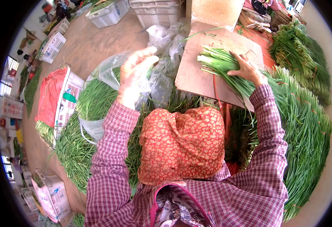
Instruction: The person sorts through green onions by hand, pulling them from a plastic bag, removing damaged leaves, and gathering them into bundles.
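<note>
On a tilted wooden board [196, 77] at front right lies a bunch of green chives [221, 62], pale cut ends toward the left. My right hand [246, 70] grips it from above, thumb on the near side and fingers on the far side. The leaves trail off to the right under my wrist. My left hand [134, 73] is raised at the left of the board, in front of clear plastic bags [162, 81]. Its fingers are bent with the tips apart, and nothing shows between them; glare washes out part of it.
A large heap of chives [306, 140] lines my right side, with more bundles [302, 60] beyond. Loose greens [73, 147] lie at my left, near a white crate with a red cloth [52, 94]. White crates [156, 13] stand farther back. A flowered red cloth [181, 145] covers my lap.
</note>
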The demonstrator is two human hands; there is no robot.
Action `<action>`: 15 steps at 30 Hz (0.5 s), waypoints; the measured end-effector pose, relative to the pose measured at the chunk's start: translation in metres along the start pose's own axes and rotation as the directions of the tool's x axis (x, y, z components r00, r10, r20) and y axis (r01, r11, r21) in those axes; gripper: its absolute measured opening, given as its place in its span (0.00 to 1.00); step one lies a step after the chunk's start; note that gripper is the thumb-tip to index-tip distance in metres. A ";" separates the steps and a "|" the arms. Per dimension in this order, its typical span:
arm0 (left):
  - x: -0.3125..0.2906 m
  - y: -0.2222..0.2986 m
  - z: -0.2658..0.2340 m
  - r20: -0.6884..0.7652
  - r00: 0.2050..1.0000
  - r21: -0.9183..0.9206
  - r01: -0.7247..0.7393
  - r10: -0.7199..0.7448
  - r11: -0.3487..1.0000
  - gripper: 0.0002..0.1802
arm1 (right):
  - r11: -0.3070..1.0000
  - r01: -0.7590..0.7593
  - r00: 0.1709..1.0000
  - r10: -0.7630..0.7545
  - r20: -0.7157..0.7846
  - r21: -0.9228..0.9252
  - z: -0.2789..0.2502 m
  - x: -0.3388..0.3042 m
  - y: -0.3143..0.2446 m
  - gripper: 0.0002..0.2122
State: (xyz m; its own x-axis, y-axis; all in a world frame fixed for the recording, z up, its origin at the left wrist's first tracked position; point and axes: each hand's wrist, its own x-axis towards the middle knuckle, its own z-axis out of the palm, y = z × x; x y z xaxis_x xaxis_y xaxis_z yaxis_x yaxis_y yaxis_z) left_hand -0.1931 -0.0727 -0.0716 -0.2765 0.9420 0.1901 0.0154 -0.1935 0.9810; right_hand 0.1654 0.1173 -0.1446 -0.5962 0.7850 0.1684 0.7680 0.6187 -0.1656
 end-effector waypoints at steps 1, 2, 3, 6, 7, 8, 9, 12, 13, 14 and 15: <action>0.001 -0.003 0.006 0.026 1.000 0.045 0.013 -0.014 0.999 0.16 | 0.994 -0.075 0.995 0.069 0.077 0.077 0.006 0.002 0.001 0.53; 0.001 -0.006 0.011 0.112 0.993 0.049 0.032 -0.037 0.998 0.18 | 0.998 -0.051 0.997 0.048 0.061 0.048 0.011 0.003 0.004 0.55; 0.003 -0.010 0.018 0.168 0.985 0.148 -0.065 0.040 0.987 0.19 | 1.000 -0.024 0.999 0.023 0.048 0.020 0.014 0.003 0.004 0.56; 0.013 -0.023 0.049 0.334 0.931 0.301 -0.255 0.149 0.919 0.21 | 1.000 -0.009 0.997 0.011 0.072 -0.026 0.023 0.004 0.006 0.61; 0.020 -0.025 0.059 0.344 0.929 0.351 -0.264 0.138 0.898 0.20 | 0.999 -0.007 0.998 0.009 0.067 -0.038 0.026 0.004 0.007 0.61; 0.030 -0.028 0.068 0.356 0.926 0.398 -0.274 0.128 0.875 0.20 | 0.999 -0.006 0.998 0.009 0.061 -0.051 0.029 0.003 0.009 0.61; 0.044 -0.035 0.076 0.350 0.930 0.376 -0.251 0.114 0.892 0.18 | 1.000 -0.001 0.998 0.003 0.067 -0.028 0.031 0.003 0.009 0.61; 0.101 -0.055 0.088 0.358 0.932 0.410 -0.214 0.060 0.887 0.18 | 0.999 0.039 0.999 -0.040 0.035 0.025 0.031 0.004 0.000 0.54; 0.124 -0.062 0.094 0.388 0.922 0.479 -0.224 0.024 0.849 0.21 | 0.998 0.067 0.997 -0.067 -0.033 0.000 0.032 0.003 -0.001 0.50; 0.144 -0.067 0.100 0.415 0.910 0.548 -0.235 -0.017 0.803 0.23 | 0.997 0.082 0.995 -0.081 -0.058 0.005 0.032 0.001 -0.002 0.48; 0.159 -0.067 0.112 0.381 0.916 0.663 -0.172 -0.130 0.729 0.25 | 0.996 0.084 0.995 -0.083 -0.046 0.008 0.033 0.000 -0.002 0.47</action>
State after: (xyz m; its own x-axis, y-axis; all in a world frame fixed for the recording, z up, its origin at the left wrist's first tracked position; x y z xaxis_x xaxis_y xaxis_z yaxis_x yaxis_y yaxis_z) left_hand -0.1308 0.1211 -0.1025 0.1104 0.9920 0.0618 0.6959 -0.1216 0.7077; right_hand 0.1559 0.1170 -0.1762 -0.6465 0.7286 0.2261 0.7135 0.6824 -0.1590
